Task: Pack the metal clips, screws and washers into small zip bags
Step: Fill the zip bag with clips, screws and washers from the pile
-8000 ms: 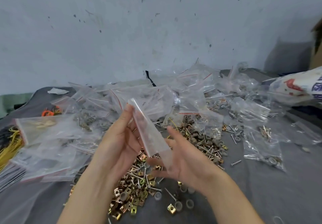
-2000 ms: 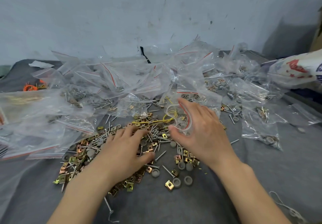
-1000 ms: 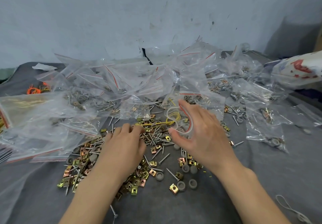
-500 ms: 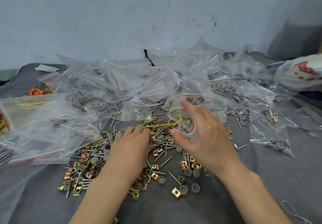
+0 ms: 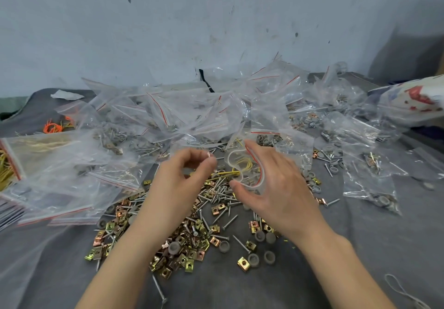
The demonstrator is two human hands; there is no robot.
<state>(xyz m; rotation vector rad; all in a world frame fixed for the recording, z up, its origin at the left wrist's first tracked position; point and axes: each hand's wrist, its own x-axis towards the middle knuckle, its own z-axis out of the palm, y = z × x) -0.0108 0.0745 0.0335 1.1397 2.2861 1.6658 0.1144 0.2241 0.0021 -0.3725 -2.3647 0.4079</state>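
The left hand [image 5: 177,183] has its thumb and forefinger curled together above the pile, pinching a small silvery piece [image 5: 208,155], too blurred to tell whether it is a screw. Just right of it, the right hand [image 5: 281,188] has thumb and forefinger spread in a curve, gripping the mouth of a small clear zip bag [image 5: 245,174] by its red-striped rim. The mouth stands open as a rounded loop and faces the left of the frame, toward the left hand. The bag's long axis runs rightward behind the palm, which hides most of it.

Below both hands, in the lower middle of the frame, lies a loose heap of brass-coloured square metal clips [image 5: 187,256], silver screws [image 5: 221,189] and grey round washers [image 5: 260,235] on the grey cloth-covered bench [image 5: 360,248]. Filled clear plastic bags [image 5: 182,114] are piled across the middle. Orange ties [image 5: 54,127] sit at the upper left, and a white and red printed sack [image 5: 413,102] lies at the right edge.
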